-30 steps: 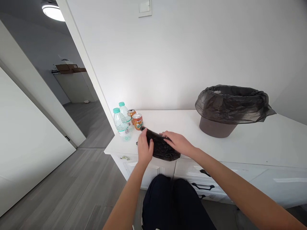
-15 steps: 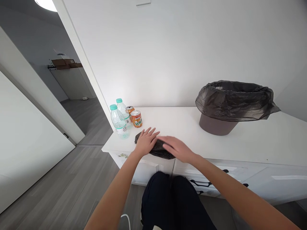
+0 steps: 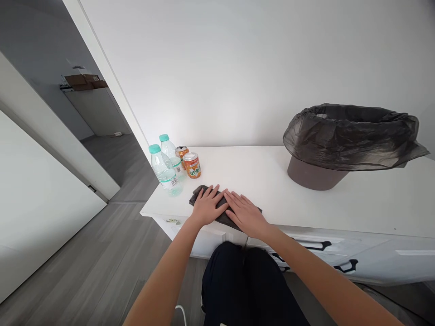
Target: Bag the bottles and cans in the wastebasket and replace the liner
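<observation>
A dark plastic bag (image 3: 227,219) lies flattened in a narrow strip at the front edge of the white cabinet top (image 3: 244,170). My left hand (image 3: 207,207) rests palm down on its left part, fingers spread. Over the right part my right hand (image 3: 248,216) is pressed flat with fingers stretched out, its fingertips close beside those of my left hand. Neither hand grips anything. Much of the bag is hidden under both palms.
Two clear bottles (image 3: 165,171) with green caps and two orange cans (image 3: 192,165) stand at the left end. A brown bin (image 3: 314,174) lined with a dark bag (image 3: 353,138) stands on the right. Drawer handles (image 3: 317,246) stick out below the front edge.
My right hand has come down flat onto the bag, which now looks flatter, with its right end showing beyond my hand. The view has shifted slightly.
</observation>
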The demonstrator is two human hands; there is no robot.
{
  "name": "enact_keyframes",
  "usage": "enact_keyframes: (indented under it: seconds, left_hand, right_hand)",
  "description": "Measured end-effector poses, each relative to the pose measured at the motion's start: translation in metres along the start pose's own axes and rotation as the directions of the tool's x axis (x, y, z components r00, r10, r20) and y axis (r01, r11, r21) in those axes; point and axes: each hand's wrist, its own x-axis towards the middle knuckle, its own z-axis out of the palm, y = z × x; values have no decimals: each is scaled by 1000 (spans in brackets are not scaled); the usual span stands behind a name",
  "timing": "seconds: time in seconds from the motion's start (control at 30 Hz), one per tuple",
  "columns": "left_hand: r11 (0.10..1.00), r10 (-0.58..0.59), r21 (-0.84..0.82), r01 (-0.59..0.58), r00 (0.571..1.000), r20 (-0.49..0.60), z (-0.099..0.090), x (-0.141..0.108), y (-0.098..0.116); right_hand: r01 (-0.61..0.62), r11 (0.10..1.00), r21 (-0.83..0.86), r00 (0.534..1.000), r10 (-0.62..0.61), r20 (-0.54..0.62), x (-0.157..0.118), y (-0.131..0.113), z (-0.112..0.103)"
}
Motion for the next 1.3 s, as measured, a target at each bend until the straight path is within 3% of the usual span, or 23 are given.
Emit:
enact_keyframes:
  seconds: [0.13,0.47,0.8,1.17,1.3]
  left_hand:
    - [998,-55,-17,54,998,-6,-3,0,0]
    - [996,-92,-1,92,995,-30,0,-1,-1]
    - [988,-145,37,148,987,-75,13,8,-21]
    - [963,-265,51,266,964,-14,-2,10,-45]
    - [967,-254,-11,255,961,-110,-15,2,-37]
  right_hand:
    - [1,997,-82,1000,-1,0,-5,12,1]
    - [108,991,-74,994,-109,-5,-10,24,1]
    - [71,996,-62,997,-70,18,-27,33,-7]
    - [88,996,-27,996,-87,20,-47,46,-14]
    - [71,997,2,997,-71,37,-49,38,-23]
